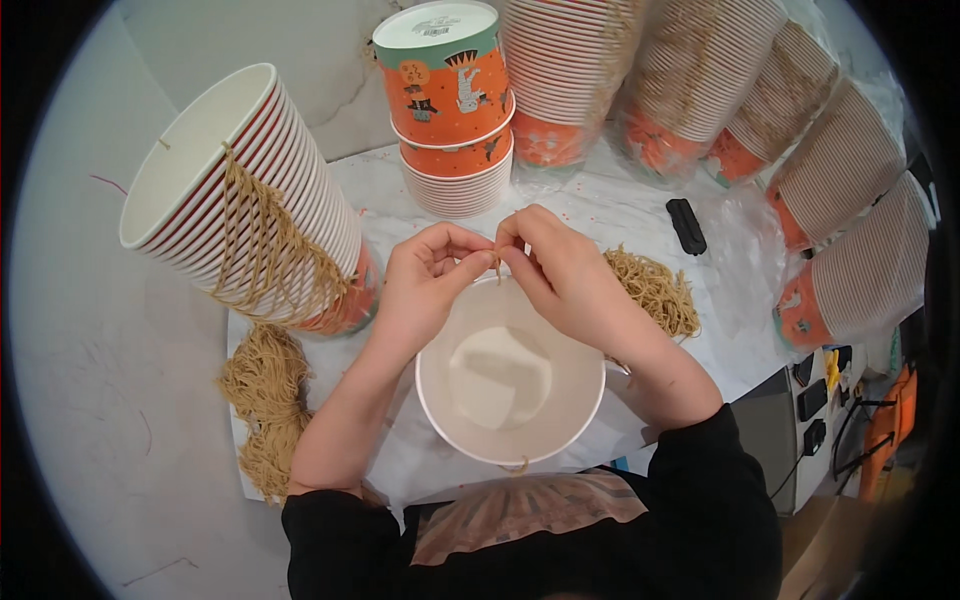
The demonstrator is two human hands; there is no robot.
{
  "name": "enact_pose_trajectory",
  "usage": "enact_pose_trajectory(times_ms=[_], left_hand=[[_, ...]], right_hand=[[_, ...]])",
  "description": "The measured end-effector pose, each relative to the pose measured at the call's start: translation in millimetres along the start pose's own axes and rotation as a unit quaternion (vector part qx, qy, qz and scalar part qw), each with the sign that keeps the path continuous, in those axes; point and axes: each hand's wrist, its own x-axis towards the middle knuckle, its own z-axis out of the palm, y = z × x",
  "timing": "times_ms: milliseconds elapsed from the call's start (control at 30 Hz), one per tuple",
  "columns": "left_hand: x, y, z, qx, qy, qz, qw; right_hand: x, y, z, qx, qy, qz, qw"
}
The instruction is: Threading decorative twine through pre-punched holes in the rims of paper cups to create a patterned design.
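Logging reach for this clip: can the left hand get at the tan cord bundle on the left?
Probably yes: the tan cord bundle lies uncovered beside the left forearm, though the left hand seems to be pinching a cord strand by the white bucket.

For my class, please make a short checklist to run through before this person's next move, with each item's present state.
1. White paper bucket upright, mouth up: ok.
2. Left hand and right hand meeting at the tan cord: ok.
3. Cord secured at the far rim: cannot tell; fingers hide it.
4. Cord end showing at the near rim: ok.
5. Both hands free: not ok.
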Motion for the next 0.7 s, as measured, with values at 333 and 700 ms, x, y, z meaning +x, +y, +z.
enact_pose_trajectory(times_ms=[333,700], left_hand=[[-0.8,2.3,-0.8,0.015,-0.013,0.001,1.0],[-2.8,6.4,1.9,0.033,-0.002,-0.017,0.999]], right_hand=[[9.7,18.9,-7.4,0.159,-0.073,0.122,0.977],[9.9,19.5,-13.1,0.188,-0.089,0.159,0.965]])
